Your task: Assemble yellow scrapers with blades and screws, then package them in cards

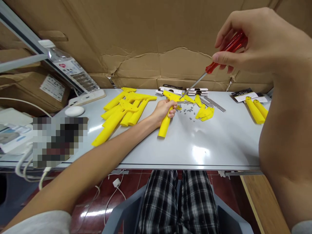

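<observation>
My left hand (165, 112) is closed around a yellow plastic scraper handle (165, 126), whose wide head points away from me on the table. In my right hand (251, 42) is a screwdriver (212, 67) with a clear red handle, gripped in the fingers above the table. Its steel shaft slants down to the left, and the tip meets the handle's wide head. Small loose screws (188, 111) lie scattered to the right of the held handle. Beside them are yellow plastic cover pieces (205, 113) and flat metal blades (214, 103).
Several more yellow handles (122, 113) are piled on the left; others (254, 110) lie at the right. Black-and-white cards (170, 89) sit along the cardboard wall (156, 39). A plastic bottle (70, 68), a white mouse (74, 111) and a power strip (87, 97) are at the left.
</observation>
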Demonstrator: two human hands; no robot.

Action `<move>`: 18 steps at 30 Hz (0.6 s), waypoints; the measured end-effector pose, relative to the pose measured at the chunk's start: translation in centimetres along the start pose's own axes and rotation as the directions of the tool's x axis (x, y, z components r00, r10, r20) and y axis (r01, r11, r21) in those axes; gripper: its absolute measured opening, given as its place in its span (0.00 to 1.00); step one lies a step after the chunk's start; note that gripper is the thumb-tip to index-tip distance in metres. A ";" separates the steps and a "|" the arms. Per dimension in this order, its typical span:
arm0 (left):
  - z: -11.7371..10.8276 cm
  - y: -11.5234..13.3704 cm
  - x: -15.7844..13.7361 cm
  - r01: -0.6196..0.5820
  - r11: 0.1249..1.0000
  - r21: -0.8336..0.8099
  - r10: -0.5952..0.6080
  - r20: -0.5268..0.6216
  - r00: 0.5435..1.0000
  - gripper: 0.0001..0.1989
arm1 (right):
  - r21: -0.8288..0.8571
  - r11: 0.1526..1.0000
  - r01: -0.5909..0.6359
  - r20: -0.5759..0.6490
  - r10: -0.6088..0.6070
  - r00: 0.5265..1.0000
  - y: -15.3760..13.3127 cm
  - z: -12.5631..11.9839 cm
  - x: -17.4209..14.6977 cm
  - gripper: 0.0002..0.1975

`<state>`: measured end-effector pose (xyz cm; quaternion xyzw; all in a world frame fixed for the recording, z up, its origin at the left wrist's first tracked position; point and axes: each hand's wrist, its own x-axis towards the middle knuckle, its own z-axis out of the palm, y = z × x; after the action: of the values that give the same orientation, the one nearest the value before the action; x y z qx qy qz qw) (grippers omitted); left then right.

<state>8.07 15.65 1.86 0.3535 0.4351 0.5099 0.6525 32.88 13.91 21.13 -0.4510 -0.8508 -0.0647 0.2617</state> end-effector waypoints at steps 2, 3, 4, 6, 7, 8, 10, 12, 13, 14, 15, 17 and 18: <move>0.0 0.0 0.0 0.002 1.000 0.001 -0.002 0.001 1.000 0.10 | 0.025 1.000 0.014 0.016 -0.014 1.000 0.1 -0.2 0.0 0.17; 0.0 0.0 0.0 0.001 1.000 0.003 -0.001 0.002 1.000 0.10 | 0.042 0.999 0.018 0.027 -0.020 0.999 0.2 -0.3 -0.1 0.20; 0.0 0.0 0.0 -0.001 1.000 0.005 0.001 0.003 1.000 0.10 | 0.052 0.998 0.020 0.038 -0.022 0.999 0.3 -0.4 -0.1 0.22; 0.0 -0.1 0.1 -0.009 1.000 0.008 0.009 0.006 1.000 0.09 | 0.043 0.999 0.019 0.042 -0.021 0.999 0.4 -0.5 -0.1 0.22; -0.1 -0.1 0.1 -0.013 1.000 0.010 0.013 0.009 1.000 0.09 | 0.035 0.999 0.014 0.036 -0.015 0.999 0.4 -0.4 -0.1 0.21; -0.2 -0.2 0.1 -0.017 1.000 0.011 0.017 0.015 1.000 0.09 | 0.028 1.000 0.006 0.029 -0.007 1.000 0.4 -0.4 -0.1 0.20; -0.3 -0.2 0.2 -0.026 1.000 0.014 0.025 0.028 0.999 0.09 | 0.018 1.000 -0.008 0.014 0.008 1.000 0.2 -0.3 -0.1 0.17; -0.3 -0.3 0.3 -0.031 0.999 0.017 0.030 0.035 0.999 0.09 | 0.015 1.000 -0.013 0.008 0.013 1.000 0.0 -0.2 -0.1 0.14; -0.3 -0.3 0.3 -0.030 0.999 0.018 0.029 0.034 0.999 0.09 | 0.011 1.000 -0.015 0.012 0.015 1.000 0.0 -0.1 -0.1 0.12; -0.3 -0.3 0.3 -0.027 0.999 0.018 0.026 0.029 0.999 0.10 | 0.008 1.000 -0.020 0.019 0.020 1.000 0.0 -0.1 0.0 0.10; -0.3 -0.2 0.3 -0.024 1.000 0.018 0.023 0.024 0.999 0.10 | 0.002 1.000 -0.026 0.022 0.026 0.999 0.0 -0.1 0.0 0.08; -0.2 -0.2 0.2 -0.020 1.000 0.019 0.020 0.017 1.000 0.10 | -0.014 1.000 -0.028 0.019 0.028 0.999 0.1 -0.1 0.0 0.09; -0.2 -0.2 0.2 -0.020 1.000 0.019 0.020 0.017 1.000 0.10 | -0.010 1.000 -0.022 0.021 0.022 1.000 0.2 -0.1 0.0 0.10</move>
<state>7.97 15.81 1.52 0.3684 0.4310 0.5093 0.6474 33.11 14.03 21.20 -0.4624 -0.8481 -0.0614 0.2512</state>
